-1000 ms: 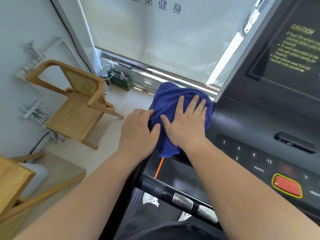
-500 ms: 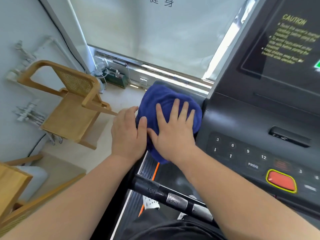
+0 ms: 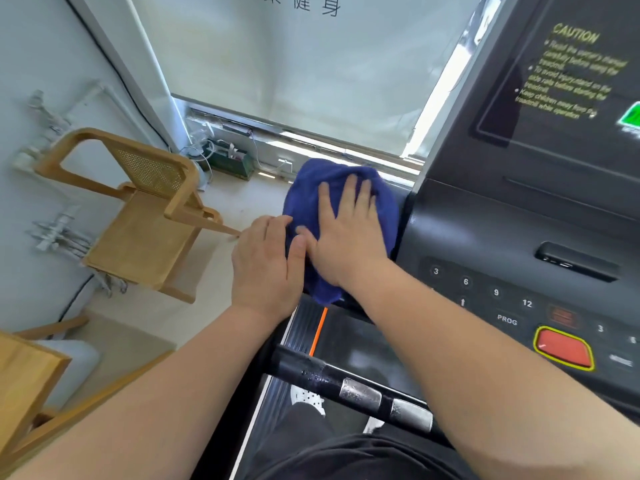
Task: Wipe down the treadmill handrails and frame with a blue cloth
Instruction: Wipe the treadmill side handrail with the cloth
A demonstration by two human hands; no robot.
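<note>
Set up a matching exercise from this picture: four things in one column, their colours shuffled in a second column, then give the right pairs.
Things:
1. cloth
2. chair
3. big button
4. CAUTION lettering

Colours:
A. yellow
B. red
C. blue
D. light brown

Pairs: 1-C, 2-D, 3-B, 4-A.

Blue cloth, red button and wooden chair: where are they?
Blue cloth [image 3: 304, 192]: head view, its bare top-left part.
Red button [image 3: 562, 349]: head view, its middle.
Wooden chair [image 3: 138, 244]: head view, its seat.
</note>
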